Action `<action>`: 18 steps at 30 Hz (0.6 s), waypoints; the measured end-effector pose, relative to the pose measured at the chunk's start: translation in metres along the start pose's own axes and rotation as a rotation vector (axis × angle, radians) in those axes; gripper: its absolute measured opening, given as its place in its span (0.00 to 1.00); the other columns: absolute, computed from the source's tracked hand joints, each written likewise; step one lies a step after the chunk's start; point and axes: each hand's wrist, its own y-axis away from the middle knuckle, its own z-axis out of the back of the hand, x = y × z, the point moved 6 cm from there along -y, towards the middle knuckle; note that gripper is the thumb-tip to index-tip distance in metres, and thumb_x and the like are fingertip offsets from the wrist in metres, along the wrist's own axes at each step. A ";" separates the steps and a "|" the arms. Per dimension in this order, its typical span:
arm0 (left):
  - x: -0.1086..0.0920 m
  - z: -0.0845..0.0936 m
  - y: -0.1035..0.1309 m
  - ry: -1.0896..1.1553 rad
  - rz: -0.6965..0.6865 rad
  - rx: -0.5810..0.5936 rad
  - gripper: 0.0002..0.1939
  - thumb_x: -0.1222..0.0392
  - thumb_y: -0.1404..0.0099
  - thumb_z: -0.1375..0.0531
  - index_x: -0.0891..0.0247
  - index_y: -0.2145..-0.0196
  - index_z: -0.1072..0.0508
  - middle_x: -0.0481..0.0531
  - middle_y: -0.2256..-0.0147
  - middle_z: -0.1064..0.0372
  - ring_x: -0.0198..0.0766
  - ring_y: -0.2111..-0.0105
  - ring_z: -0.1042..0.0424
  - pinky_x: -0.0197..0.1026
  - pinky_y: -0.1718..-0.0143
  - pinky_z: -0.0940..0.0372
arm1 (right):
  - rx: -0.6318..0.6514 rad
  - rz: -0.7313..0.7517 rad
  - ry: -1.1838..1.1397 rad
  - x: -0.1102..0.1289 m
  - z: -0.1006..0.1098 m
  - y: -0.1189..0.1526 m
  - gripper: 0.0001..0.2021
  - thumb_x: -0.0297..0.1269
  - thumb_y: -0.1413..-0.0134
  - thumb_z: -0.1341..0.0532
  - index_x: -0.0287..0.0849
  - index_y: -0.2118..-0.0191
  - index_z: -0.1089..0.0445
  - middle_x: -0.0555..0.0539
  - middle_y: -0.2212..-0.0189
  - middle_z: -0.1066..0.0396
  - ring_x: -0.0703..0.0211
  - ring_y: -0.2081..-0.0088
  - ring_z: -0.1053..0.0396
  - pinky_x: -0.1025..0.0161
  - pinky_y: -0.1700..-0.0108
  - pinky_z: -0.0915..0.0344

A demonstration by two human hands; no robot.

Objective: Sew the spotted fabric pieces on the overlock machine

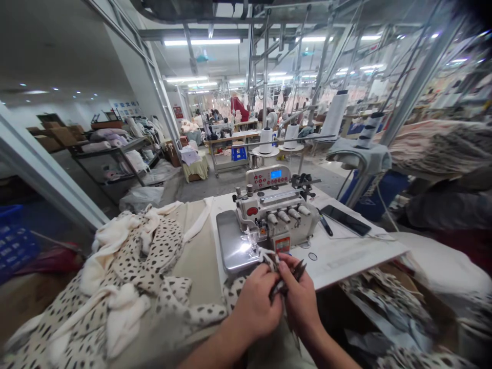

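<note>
Below the needle area of a white overlock sewing machine [277,215], my two hands are close together. My left hand [258,300] is closed on the edge of a cream fabric piece with dark spots [233,293]. My right hand [302,297] is closed too, its thumb and finger by the same fabric edge. A dark tool with pointed tips, apparently thread snips [299,268], sticks out of it. Part of the tool is hidden between the hands. A narrow white strip of the cloth [266,253] runs from the presser foot area to my fingers.
Spotted fabric with cream plush parts [154,246] is heaped on the left. On the white tabletop [346,261] lie a phone [346,220], a dark pen-like tool [325,223] and a small ring [312,256]. Thread cones [266,141] stand behind. Fabric scraps [395,307] fill a box at lower right.
</note>
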 end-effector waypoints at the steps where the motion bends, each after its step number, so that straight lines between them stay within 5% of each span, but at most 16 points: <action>1: -0.001 -0.002 -0.004 -0.029 -0.023 0.016 0.15 0.73 0.45 0.43 0.61 0.61 0.26 0.56 0.59 0.29 0.44 0.58 0.30 0.45 0.53 0.33 | -0.012 -0.026 -0.033 -0.001 0.002 -0.003 0.23 0.51 0.50 0.31 0.41 0.53 0.29 0.44 0.60 0.23 0.51 0.59 0.24 0.56 0.54 0.28; 6: -0.001 0.015 -0.011 0.011 -0.023 0.073 0.04 0.67 0.40 0.40 0.62 0.70 0.25 0.52 0.69 0.29 0.38 0.67 0.32 0.40 0.63 0.37 | 0.126 -0.071 0.089 0.009 0.002 -0.011 0.24 0.47 0.54 0.28 0.39 0.54 0.27 0.46 0.65 0.23 0.53 0.64 0.27 0.58 0.57 0.31; 10: 0.018 0.051 -0.009 0.235 0.187 0.150 0.06 0.58 0.39 0.35 0.64 0.69 0.25 0.50 0.71 0.29 0.34 0.70 0.33 0.37 0.68 0.39 | 0.242 -0.033 0.230 0.021 -0.001 -0.011 0.16 0.47 0.53 0.29 0.38 0.68 0.26 0.49 0.74 0.28 0.57 0.70 0.33 0.62 0.64 0.37; 14: 0.041 0.098 -0.017 0.595 0.356 0.335 0.25 0.54 0.43 0.30 0.63 0.51 0.32 0.45 0.71 0.32 0.30 0.74 0.34 0.31 0.75 0.42 | 0.284 -0.144 0.085 0.020 -0.005 -0.006 0.19 0.50 0.55 0.28 0.40 0.71 0.31 0.54 0.79 0.36 0.64 0.76 0.42 0.66 0.73 0.46; 18: 0.060 0.146 -0.033 0.468 0.490 0.546 0.32 0.51 0.44 0.30 0.60 0.46 0.36 0.42 0.75 0.34 0.27 0.81 0.40 0.29 0.82 0.48 | 0.388 -0.267 -0.017 0.017 -0.015 0.006 0.20 0.50 0.55 0.27 0.40 0.71 0.33 0.55 0.79 0.38 0.66 0.76 0.44 0.67 0.74 0.48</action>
